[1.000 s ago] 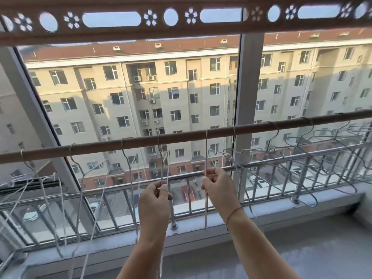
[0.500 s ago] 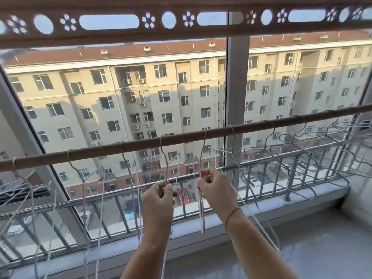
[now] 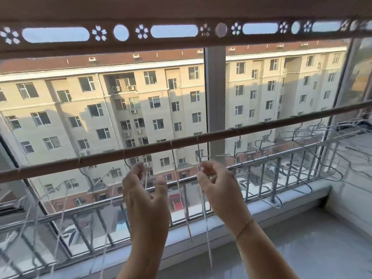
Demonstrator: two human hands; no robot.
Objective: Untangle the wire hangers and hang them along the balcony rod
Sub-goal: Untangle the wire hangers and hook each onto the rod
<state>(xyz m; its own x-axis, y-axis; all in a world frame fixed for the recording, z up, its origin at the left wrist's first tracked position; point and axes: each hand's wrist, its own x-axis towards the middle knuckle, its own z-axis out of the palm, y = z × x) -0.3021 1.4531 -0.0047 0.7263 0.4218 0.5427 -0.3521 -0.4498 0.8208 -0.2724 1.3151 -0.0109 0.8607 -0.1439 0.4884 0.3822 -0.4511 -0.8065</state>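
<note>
A brown balcony rod [image 3: 100,158] slants across the window, higher at the right. Several thin white wire hangers hang from it, spaced out on the left and bunched together at the right end [image 3: 302,141]. My right hand [image 3: 219,190] pinches the neck of one wire hanger [image 3: 205,214], whose hook sits over the rod just above my fingers. My left hand [image 3: 145,200] is below the rod with thumb and fingers apart. A hanger wire [image 3: 146,179] runs down through the gap between them, not gripped. Another hanger [image 3: 181,198] hangs between my two hands.
A steel railing [image 3: 261,160] runs behind the hangers, with a white sill [image 3: 302,195] below it. A grey window post [image 3: 215,93] stands behind the rod. A patterned brown board [image 3: 175,44] crosses overhead. A white wall [image 3: 352,188] closes off the right side.
My left hand has let go of the hanger it held and opened. My right hand keeps its pinch on its hanger. The view has swung slightly left and down.
</note>
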